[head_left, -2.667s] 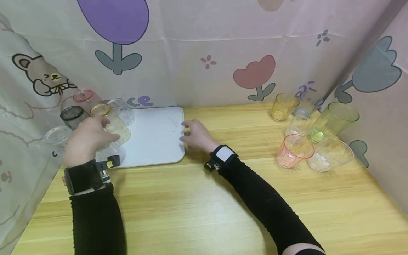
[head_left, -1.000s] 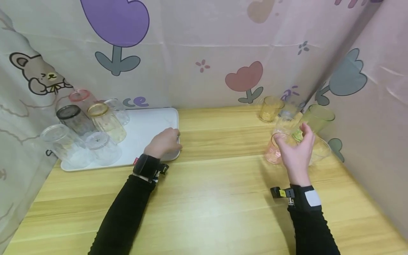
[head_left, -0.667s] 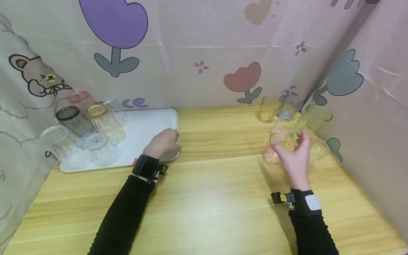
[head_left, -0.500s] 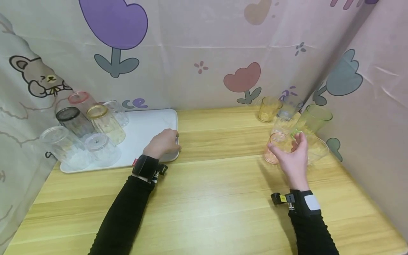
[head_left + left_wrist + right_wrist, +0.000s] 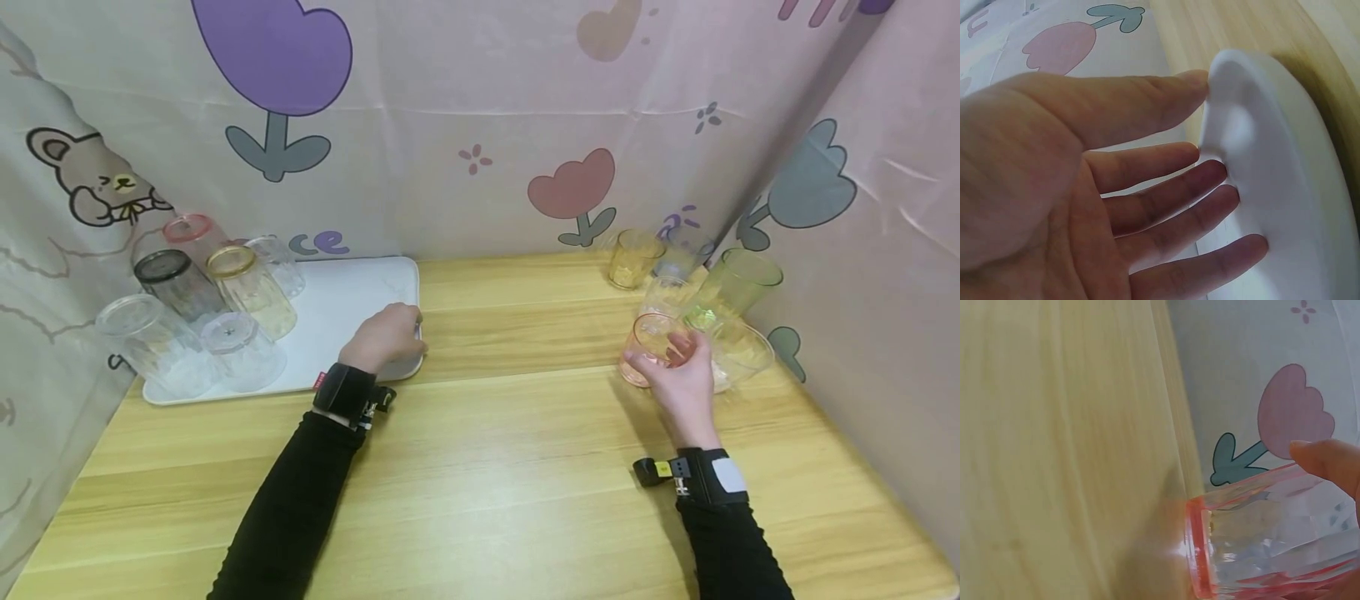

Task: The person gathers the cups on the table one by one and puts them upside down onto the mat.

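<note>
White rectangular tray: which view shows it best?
The head view: most of the white tray is visible, though transparent glasses and the left hand cover parts. Left wrist shows only a curved portion, close up; right wrist shows none.

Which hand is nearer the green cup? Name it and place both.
Right. The right hand is at the pink cup, in front of the green cup and slightly left of it; the left hand is well to its left, at the right edge of the white tray.

A transparent pink glass (image 5: pixel 652 338) stands upright at right; a white round-cornered tray (image 5: pixel 341 292) lies flat at left.
</note>
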`<state>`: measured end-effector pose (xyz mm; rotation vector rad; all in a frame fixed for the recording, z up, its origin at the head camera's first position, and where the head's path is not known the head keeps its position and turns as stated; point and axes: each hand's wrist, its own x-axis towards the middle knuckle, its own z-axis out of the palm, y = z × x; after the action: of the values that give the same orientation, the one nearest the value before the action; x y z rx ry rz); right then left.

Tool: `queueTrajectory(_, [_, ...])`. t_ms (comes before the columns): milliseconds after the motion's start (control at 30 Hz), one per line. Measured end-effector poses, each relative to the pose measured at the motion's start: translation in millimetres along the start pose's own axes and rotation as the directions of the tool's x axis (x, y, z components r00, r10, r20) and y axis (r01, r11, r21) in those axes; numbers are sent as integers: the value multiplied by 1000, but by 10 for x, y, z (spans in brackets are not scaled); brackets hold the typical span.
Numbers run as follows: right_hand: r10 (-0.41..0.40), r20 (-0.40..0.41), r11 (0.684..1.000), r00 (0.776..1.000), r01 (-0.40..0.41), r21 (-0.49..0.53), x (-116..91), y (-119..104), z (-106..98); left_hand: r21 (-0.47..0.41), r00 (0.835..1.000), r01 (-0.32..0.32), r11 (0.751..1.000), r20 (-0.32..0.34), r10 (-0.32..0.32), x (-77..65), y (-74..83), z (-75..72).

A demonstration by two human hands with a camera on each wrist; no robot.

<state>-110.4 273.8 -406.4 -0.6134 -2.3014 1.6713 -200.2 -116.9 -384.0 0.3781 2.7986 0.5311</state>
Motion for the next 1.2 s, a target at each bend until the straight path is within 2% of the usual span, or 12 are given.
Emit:
queueTrajectory(367, [33, -20, 999, 999, -33, 22, 33, -56, 61, -4, 1000, 15, 1000, -5, -15, -13, -2, -46])
queueTrajectory(667, [8, 9, 975, 1000, -10, 222, 91, -312, 231, -23, 1000, 24, 999, -2, -24, -32, -27, -68])
queueTrajectory(800, [-18, 35, 941, 999, 5, 339, 91, -438, 391, -28, 1000, 20, 999, -14, -21, -37, -45, -77])
queueTrajectory(900, [-66, 65, 889, 996, 29, 457, 88, -530, 525, -45, 998, 9, 999, -60, -12, -28, -48, -89])
queueTrajectory(1000, [-128, 126, 834, 984, 39, 550, 74, -623, 656, -73, 991, -21, 997, -133, 11, -14, -26, -107])
queueTrajectory(1100, [-164, 220, 792, 962, -4, 610, 33, -709, 769, -94, 971, -91, 991, -229, 67, 2, 21, -120])
queueTrajectory(1200, [-192, 307, 773, 932, -50, 633, -15, -786, 876, -89, 932, -187, 978, -332, 148, 7, 83, -127])
